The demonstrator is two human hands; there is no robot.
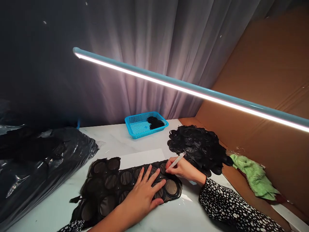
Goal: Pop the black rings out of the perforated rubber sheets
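A floppy black sheet (pixel 106 185) lies on the white marble table (pixel 154 219), patterned with several dull round discs. My left hand (pixel 142 190) presses flat on it, fingers spread and holding nothing. My right hand (pixel 184 169) grips a slim white marker (pixel 177 160), whose tip rests on the sheet's right part near a disc. Just beyond that hand sits a heap of crumpled black pieces (pixel 196 148), close to but apart from my fingers. What the marker's tip has drawn is hidden by my fingers.
A turquoise plastic basket (pixel 129 124) holds a few black pieces (pixel 154 122). A large bag of dark material (pixel 48 161) fills the left. A green cloth (pixel 253 175) lies right, against a cardboard wall (pixel 253 80). A lit tube lamp (pixel 193 90) crosses overhead.
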